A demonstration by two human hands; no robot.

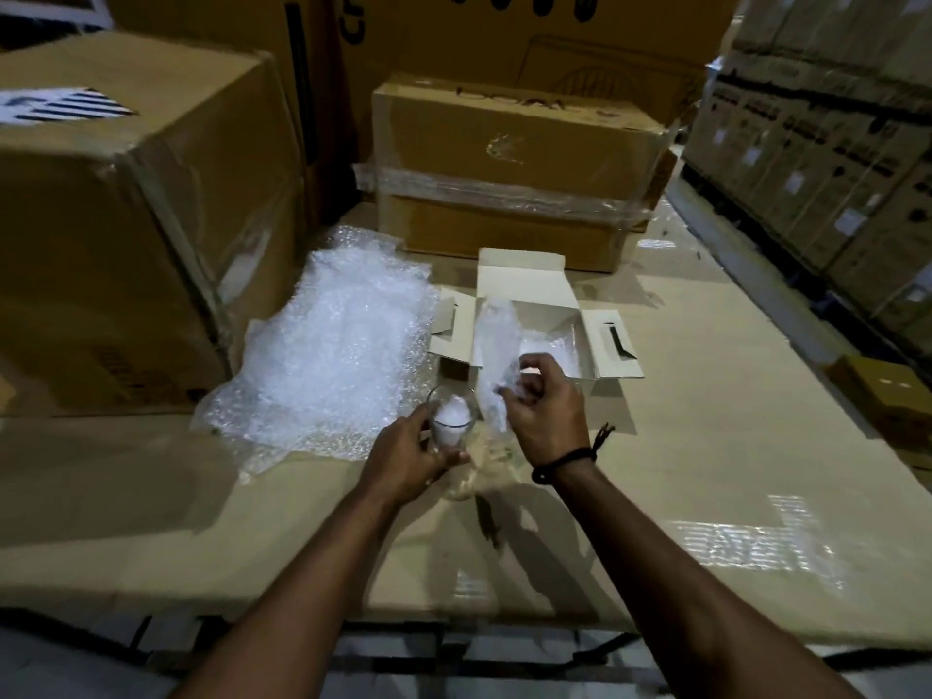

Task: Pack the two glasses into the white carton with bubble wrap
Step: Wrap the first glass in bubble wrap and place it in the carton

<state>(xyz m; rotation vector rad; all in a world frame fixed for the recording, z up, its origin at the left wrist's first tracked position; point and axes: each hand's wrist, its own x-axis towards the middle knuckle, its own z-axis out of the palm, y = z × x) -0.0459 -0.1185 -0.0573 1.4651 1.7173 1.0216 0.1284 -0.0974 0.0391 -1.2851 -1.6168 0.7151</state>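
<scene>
**Person padding a glass with bubble wrap beside an open white carton**

The view looks down along 2 bare forearms over a work surface (706, 446) covered in flat cardboard. Just below the centre of the frame, the left hand (408, 459) curls its fingers round a clear glass (450, 421) and holds it upright, mouth facing up. A wad of white wrap sits inside the glass, probably to cushion it from within.

Just to the right, the right hand (544, 411) pinches a long strip of bubble wrap (497, 340) between thumb and fingers. The strip stands up above the hand, seemingly ready to go round the outside of the glass. A black cord bracelet (570, 459) circles that wrist.

Directly behind the hands, the white carton (519, 280) sits with its flaps spread wide, so its opening is close and easy to reach. Some wrap appears to line its inside. Left of centre, a loose pile of bubble wrap (343, 345) lies touching the carton's left flap, handy for tearing off more.

Only 1 glass shows plainly. A clear shape on the surface just below it may be the 2nd glass, but it is too faint to tell. Large brown boxes (514, 158) fill the top and both sides of the frame.
</scene>
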